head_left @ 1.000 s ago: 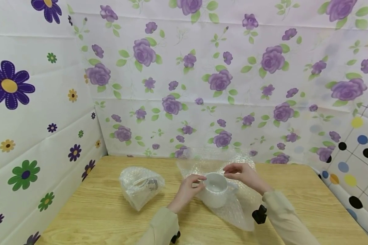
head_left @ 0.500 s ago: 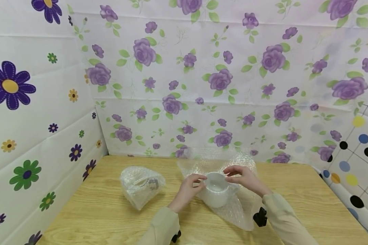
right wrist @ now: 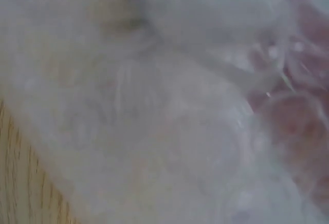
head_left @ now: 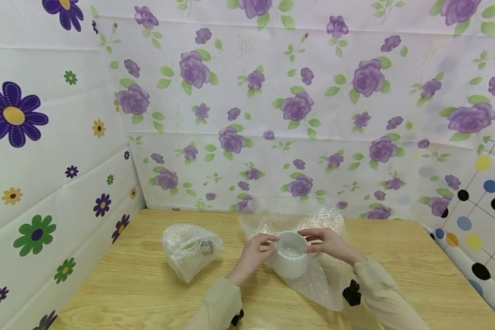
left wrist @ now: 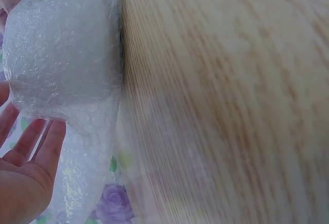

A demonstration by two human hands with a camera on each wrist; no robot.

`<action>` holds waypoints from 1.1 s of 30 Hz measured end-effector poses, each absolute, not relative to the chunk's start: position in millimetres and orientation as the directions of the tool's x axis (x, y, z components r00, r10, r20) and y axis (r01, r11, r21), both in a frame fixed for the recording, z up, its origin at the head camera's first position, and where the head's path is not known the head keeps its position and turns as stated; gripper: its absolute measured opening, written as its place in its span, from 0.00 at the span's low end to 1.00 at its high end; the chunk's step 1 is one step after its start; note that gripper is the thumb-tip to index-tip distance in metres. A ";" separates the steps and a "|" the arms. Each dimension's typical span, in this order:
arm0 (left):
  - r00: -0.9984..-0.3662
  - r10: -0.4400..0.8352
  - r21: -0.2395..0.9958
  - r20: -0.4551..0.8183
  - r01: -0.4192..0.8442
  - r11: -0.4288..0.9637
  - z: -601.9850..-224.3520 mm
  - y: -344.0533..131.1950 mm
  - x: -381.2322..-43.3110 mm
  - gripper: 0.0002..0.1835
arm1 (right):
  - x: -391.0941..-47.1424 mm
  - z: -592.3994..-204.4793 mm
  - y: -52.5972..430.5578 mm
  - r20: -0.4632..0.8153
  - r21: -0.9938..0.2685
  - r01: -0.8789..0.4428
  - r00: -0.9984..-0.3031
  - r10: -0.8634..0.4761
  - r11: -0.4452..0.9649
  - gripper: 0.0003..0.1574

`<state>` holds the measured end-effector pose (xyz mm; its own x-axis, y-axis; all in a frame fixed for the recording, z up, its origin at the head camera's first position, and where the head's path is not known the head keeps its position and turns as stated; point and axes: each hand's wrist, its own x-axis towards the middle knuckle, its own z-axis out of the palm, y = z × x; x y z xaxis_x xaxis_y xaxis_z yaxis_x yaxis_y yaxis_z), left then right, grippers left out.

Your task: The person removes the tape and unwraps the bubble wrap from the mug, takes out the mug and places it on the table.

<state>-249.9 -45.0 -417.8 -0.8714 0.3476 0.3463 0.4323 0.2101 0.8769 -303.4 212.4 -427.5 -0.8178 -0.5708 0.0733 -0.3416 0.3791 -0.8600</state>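
Head view shows your right hand (head_left: 329,245) settling lower against the white mug (head_left: 291,257), its thumb and fingertips now at the right of the rim. That seems to put the mug and its covering under both your hands at once, which should steady them. Your left hand (head_left: 255,253) is at the opposite side of the rim, so the mug stands upright between your hands, with bubble wrap (head_left: 326,291) round its body and spreading beyond and below your right hand. Your hands are apart; whether either one pinches the plastic or merely touches it, you cannot tell here, and the right wrist view is too blurred to help.

Compared with a second ago, your right hand is closer in, while your left hand, the mug and the wrapped bundle (head_left: 189,254) left of your left hand keep nearly the same places.
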 end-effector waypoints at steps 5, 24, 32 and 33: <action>-0.870 0.338 0.866 0.358 0.445 0.228 -439.1 -43.5 -265.4 0.12 | -304.5 -428.8 214.4 0.083 -0.868 -0.350 -0.802 -0.592 0.352 0.31; -0.855 0.357 0.815 0.375 0.488 0.313 -446.8 -42.1 -274.9 0.12 | -300.8 -434.5 216.9 0.075 -0.900 -0.309 -0.803 -0.591 0.307 0.29; -0.825 0.422 0.713 0.376 0.548 0.436 -434.3 -43.1 -279.0 0.11 | -301.3 -435.3 217.8 0.069 -0.901 -0.299 -0.814 -0.576 0.315 0.29; -0.828 0.424 0.710 0.367 0.544 0.447 -432.2 -43.2 -279.6 0.11 | -301.6 -435.5 217.8 0.069 -0.901 -0.298 -0.815 -0.576 0.314 0.29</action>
